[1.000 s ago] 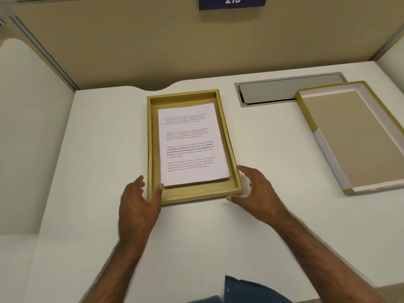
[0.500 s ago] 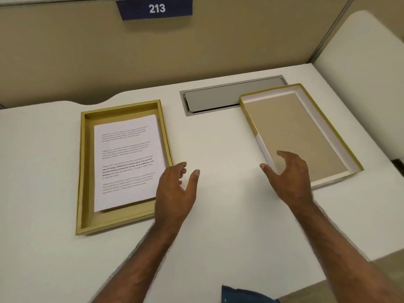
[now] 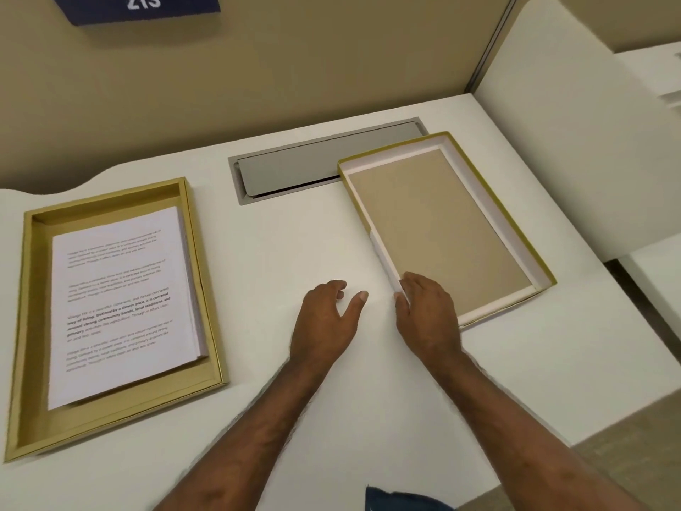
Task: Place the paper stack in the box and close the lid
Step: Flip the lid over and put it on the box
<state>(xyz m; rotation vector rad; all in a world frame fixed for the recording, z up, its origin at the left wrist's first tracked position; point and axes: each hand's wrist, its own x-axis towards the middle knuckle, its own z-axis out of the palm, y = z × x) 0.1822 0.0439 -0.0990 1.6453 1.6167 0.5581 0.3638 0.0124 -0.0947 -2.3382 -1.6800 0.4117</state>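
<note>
The gold box [image 3: 27, 326] lies open at the left of the white desk, with the printed paper stack [image 3: 121, 300] lying inside it. The lid [image 3: 442, 223] lies upside down at the right, tan inside with white walls and a gold rim. My right hand [image 3: 427, 315] rests on the lid's near-left corner, fingers over its inner edge and thumb at the outer wall. My left hand [image 3: 328, 322] hovers open over the desk between box and lid, holding nothing.
A grey metal cable flap [image 3: 313, 164] is set into the desk behind, partly under the lid's far corner. A beige partition with a blue "213" sign [image 3: 136, 5] stands at the back. A white side panel [image 3: 575, 123] bounds the desk's right.
Both hands left the box's near edge and moved right. My right hand has reached the lid's near-left corner and touches it; the view has swung right.
</note>
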